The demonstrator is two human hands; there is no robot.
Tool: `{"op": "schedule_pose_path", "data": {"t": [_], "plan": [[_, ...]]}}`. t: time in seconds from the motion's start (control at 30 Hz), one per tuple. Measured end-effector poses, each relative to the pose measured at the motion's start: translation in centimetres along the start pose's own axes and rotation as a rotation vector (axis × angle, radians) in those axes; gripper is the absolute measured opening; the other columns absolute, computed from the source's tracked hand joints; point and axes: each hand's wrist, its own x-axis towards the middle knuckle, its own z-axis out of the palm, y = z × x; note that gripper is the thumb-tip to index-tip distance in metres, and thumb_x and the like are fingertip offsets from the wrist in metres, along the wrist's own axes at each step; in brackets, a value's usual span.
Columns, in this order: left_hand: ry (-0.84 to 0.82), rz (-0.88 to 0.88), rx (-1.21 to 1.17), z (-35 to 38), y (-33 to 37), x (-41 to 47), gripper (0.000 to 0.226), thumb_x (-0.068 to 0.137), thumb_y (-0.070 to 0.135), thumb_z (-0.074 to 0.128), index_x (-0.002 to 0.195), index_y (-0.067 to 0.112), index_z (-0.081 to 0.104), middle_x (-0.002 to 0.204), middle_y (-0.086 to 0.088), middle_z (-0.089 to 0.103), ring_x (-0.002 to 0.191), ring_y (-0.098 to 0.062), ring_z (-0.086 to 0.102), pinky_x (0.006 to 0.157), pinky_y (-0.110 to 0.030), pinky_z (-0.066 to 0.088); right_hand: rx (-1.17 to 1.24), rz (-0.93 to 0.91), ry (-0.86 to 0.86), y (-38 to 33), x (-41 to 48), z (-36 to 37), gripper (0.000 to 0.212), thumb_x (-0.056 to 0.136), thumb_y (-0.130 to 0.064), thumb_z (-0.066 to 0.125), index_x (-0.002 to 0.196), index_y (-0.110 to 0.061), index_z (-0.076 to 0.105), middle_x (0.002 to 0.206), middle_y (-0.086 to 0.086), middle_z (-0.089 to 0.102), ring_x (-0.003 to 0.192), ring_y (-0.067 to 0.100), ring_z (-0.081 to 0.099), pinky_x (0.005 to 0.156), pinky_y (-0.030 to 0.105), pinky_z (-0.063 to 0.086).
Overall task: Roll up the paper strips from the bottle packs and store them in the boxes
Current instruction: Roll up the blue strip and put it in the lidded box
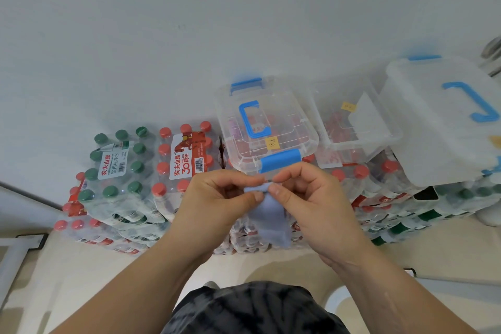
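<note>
The pale paper strip (267, 215) hangs in front of the bottle packs (119, 171). The left hand (217, 198) and right hand (311, 198) pinch its top end. Keep the turns tight and the edges square (how much is wound is too small to tell). The latched box (295, 127) just behind would need opening. The open box (379, 144) beside it looks the easier place.

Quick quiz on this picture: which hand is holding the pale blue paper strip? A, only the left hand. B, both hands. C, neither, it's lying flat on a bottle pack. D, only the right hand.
B: the left hand and the right hand each pinch the upper end of the paper strip, while the rest of it hangs loose below them.
</note>
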Motion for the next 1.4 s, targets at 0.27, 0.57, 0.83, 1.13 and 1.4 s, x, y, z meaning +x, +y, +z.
{"op": "schedule_pose_path", "data": {"t": [0.27, 0.57, 0.83, 1.13, 1.4], "plan": [[-0.034, -0.002, 0.01, -0.07, 0.12, 0.14, 0.014, 0.078, 0.011, 0.075, 0.092, 0.013, 0.08, 0.09, -0.004, 0.079, 0.088, -0.02, 0.075, 0.073, -0.026, 0.06, 0.044, 0.006, 0.013, -0.04, -0.14, 0.07, 0.008, 0.086, -0.019, 0.077, 0.09, -0.019, 0.069, 0.088, 0.012, 0.073, 0.088, 0.035, 0.07, 0.078, 0.046, 0.06], [0.018, 0.018, 0.067, -0.13, -0.39, 0.23, 0.022, 0.07, 0.023, 0.077, 0.091, 0.018, 0.08, 0.088, -0.007, 0.078, 0.089, -0.027, 0.073, 0.08, -0.037, 0.062, 0.053, 0.038, 0.035, -0.01, -0.08, 0.39, 0.01, 0.088, -0.014, 0.076, 0.088, -0.022, 0.07, 0.081, 0.009, 0.074, 0.075, 0.02, 0.07, 0.065, 0.027, 0.054], [-0.042, -0.018, 0.093, -0.32, -0.22, 0.03, 0.02, 0.088, 0.004, 0.068, 0.1, 0.016, 0.078, 0.093, 0.001, 0.079, 0.091, -0.016, 0.074, 0.075, -0.028, 0.061, -0.02, 0.015, 0.05, -0.16, -0.17, 0.26, 0.013, 0.09, -0.012, 0.074, 0.088, -0.024, 0.069, 0.084, 0.005, 0.074, 0.08, 0.028, 0.072, 0.069, 0.037, 0.062], [0.042, 0.027, 0.092, -0.18, -0.51, 0.2, 0.024, 0.085, 0.0, 0.07, 0.098, 0.018, 0.079, 0.088, -0.005, 0.077, 0.083, -0.022, 0.071, 0.07, -0.026, 0.061, 0.02, 0.059, 0.032, -0.82, -0.31, 0.41, 0.019, 0.088, -0.012, 0.075, 0.099, -0.021, 0.062, 0.081, 0.006, 0.076, 0.082, 0.022, 0.076, 0.073, 0.035, 0.061], [0.122, 0.035, 0.049, -0.06, -0.35, 0.15, 0.027, 0.085, -0.001, 0.07, 0.092, 0.024, 0.078, 0.087, -0.001, 0.077, 0.083, -0.016, 0.072, 0.076, -0.027, 0.06, -0.043, 0.084, 0.078, -0.44, -0.29, 0.45, 0.03, 0.074, -0.01, 0.088, 0.086, -0.021, 0.064, 0.082, 0.006, 0.075, 0.08, 0.022, 0.075, 0.074, 0.035, 0.063]]}}
